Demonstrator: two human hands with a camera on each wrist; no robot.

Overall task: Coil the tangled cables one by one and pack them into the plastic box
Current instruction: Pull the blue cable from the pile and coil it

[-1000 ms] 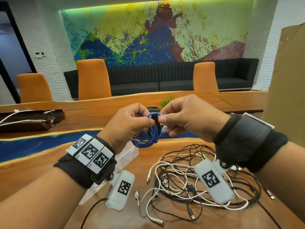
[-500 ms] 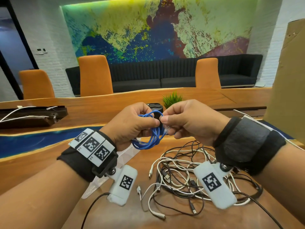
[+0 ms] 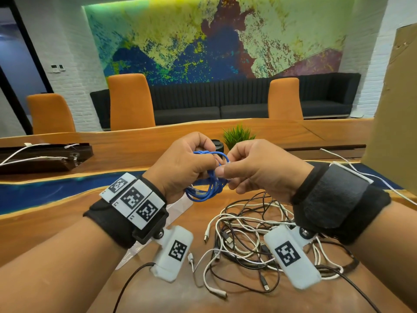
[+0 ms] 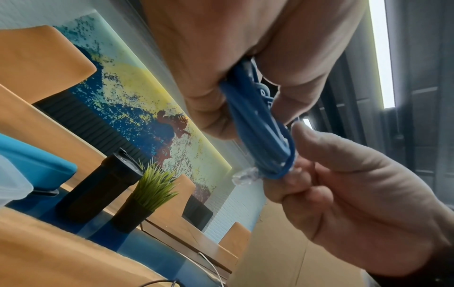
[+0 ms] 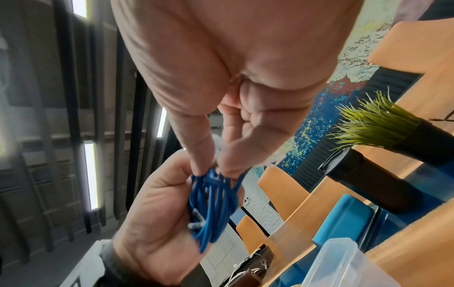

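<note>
1. above the near edge of the wooden table (image 3: 67, 222), my left hand (image 3: 180, 168) is clenched round a thin blue network cable wound into a small coil (image 3: 205, 188), its loops hanging below my fist.
2. my right hand (image 3: 259, 170) pinches the cable's free end, thumb and forefinger closed just behind the clear plastic plug (image 4: 245, 175), which sticks out past a turn wrapped round the bundle.
3. the coil is in the air, between both hands, not yet in the clear plastic box (image 5: 343, 266), which sits on the table to the left, mostly hidden under my left wrist.
4. judging by how the loops droop, the cable is light and soft but springy; i expect it to unwind if my left fist loosens before the end is tucked in.
5. the plug's clip looks fragile, so the cord just behind it is the safer place to hold.
6. a tangled heap of white and black charging cables (image 3: 259, 240) lies on the table near my right wrist, untouched.
</note>
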